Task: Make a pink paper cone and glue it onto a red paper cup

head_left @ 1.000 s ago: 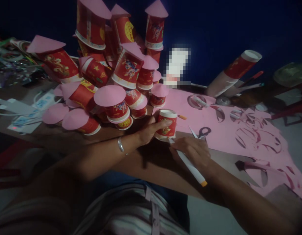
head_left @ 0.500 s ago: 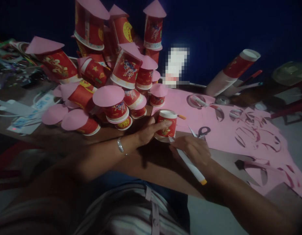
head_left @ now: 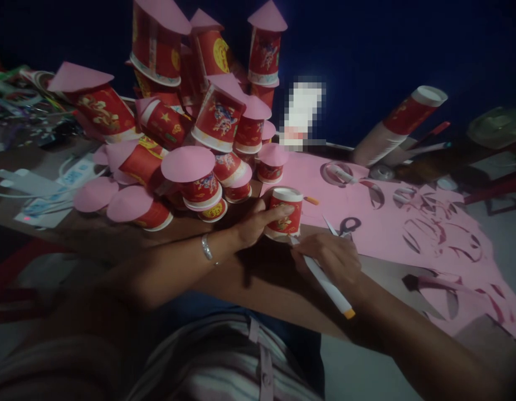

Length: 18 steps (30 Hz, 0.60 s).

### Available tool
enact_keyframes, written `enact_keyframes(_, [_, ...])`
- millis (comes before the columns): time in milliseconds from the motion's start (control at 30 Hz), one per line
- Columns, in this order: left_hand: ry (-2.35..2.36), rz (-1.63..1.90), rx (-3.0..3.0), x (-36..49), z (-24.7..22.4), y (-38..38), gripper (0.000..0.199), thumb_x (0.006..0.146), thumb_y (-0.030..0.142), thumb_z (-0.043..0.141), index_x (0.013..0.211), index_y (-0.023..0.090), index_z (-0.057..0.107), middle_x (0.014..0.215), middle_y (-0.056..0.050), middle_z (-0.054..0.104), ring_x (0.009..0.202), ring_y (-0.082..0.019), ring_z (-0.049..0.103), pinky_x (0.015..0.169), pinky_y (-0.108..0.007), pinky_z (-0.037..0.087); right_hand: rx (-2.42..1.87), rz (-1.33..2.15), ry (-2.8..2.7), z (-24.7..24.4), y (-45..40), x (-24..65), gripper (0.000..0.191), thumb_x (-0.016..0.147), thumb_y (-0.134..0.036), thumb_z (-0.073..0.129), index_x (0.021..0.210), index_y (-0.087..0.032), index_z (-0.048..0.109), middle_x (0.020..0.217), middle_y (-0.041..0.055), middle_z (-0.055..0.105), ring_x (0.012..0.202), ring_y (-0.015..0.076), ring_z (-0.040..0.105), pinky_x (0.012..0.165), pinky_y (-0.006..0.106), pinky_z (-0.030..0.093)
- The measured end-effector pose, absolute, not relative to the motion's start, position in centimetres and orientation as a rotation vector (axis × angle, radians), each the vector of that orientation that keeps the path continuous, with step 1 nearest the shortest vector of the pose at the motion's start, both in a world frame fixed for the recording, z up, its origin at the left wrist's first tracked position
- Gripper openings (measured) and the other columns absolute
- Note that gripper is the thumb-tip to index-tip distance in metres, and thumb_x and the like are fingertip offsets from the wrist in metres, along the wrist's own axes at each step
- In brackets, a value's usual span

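My left hand is wrapped round a red paper cup with gold print, its thumb across the front. The cup stands upside down on the brown table, white base uppermost. From the right, my right hand grips a slim white utility knife with a yellow end. The knife's pale tip meets the lower edge of the cup; whether it has gone through the paper cannot be made out. Just beyond my right hand lie dark-handled scissors, and an orange-tipped stick shows behind the cup.
Red paper cups topped with pink paper cones are piled at the left and back. Cut pink paper covers the right side. A leaning stack of cups stands behind it. A power strip with cables lies far left.
The whole view has shifted slightly. Both hands keep their grip on the cup and the knife, with the knife's tip still at the cup's lower edge.
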<state>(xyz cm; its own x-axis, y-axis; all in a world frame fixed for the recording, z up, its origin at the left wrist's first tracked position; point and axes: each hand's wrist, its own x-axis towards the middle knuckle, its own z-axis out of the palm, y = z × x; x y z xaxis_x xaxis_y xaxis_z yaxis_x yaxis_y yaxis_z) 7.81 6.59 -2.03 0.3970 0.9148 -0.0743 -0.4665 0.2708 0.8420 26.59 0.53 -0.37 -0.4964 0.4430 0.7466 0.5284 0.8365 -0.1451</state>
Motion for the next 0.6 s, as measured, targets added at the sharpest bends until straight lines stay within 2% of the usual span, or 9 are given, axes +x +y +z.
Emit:
enact_keyframes(333, [0.649,0.996,0.838,7.71,-2.21,6.63,0.05,0.072,0.048,0.089,0.105,0.017,0.066,0.086,-0.004,0.072,0.077,-0.019,0.068,0.076,-0.036,0.057,-0.663,-0.11,-2.187,-0.11,0.09,26.58,0.02,0.088,-0.006,0.072,0.099,-0.019,0.062,0.073,-0.0019,0.068,0.059,0.0136,0.063,0.056,0.028,0.051])
enact_keyframes(600, [0.644,1.034,0.845,7.77,-2.16,6.61,0.047,0.073,0.045,0.089,0.103,0.017,0.066,0.087,-0.003,0.073,0.077,-0.018,0.068,0.076,-0.034,0.056,-0.688,-0.176,-2.155,-0.76,0.17,26.6,0.022,0.088,-0.007,0.073,0.101,-0.02,0.062,0.073,-0.0028,0.068,0.059,0.0125,0.061,0.055,0.028,0.049])
